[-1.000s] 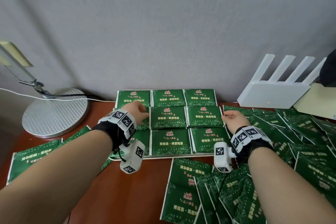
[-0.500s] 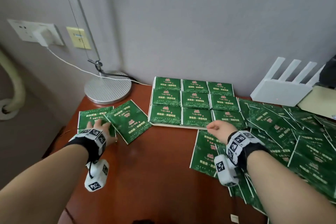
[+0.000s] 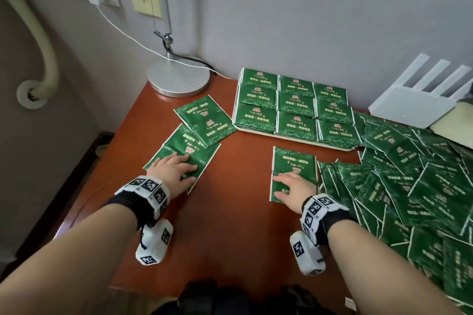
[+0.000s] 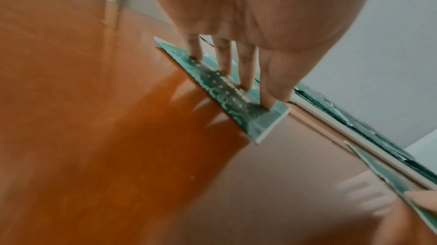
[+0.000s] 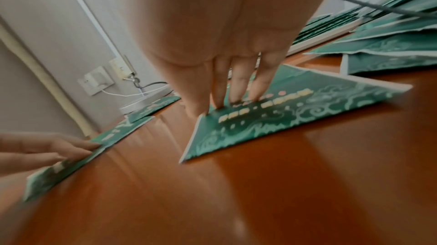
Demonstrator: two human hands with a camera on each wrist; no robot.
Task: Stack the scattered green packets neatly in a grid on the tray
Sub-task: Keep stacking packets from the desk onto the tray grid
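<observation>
A white tray (image 3: 258, 130) at the back of the table carries a three-by-three grid of green packets (image 3: 296, 103). My left hand (image 3: 176, 170) lies flat, fingers straight, on a loose green packet (image 3: 197, 155) at the left; another packet (image 3: 206, 120) overlaps its far end. In the left wrist view the fingertips (image 4: 246, 84) press on that packet (image 4: 236, 103). My right hand (image 3: 290, 186) presses straight fingers on a single packet (image 3: 294, 163) in the middle of the table; the right wrist view shows the fingers (image 5: 238, 88) on this packet (image 5: 295, 107).
A large heap of green packets (image 3: 409, 176) covers the table's right side. A lamp base (image 3: 178, 77) stands at the back left and a white router (image 3: 419, 102) at the back right. The table's left edge (image 3: 102, 161) runs close to my left hand.
Both hands left the tray grid and drew back toward me. The left hand now lies on a packet at the left; the right has slid one packet away from the heap.
</observation>
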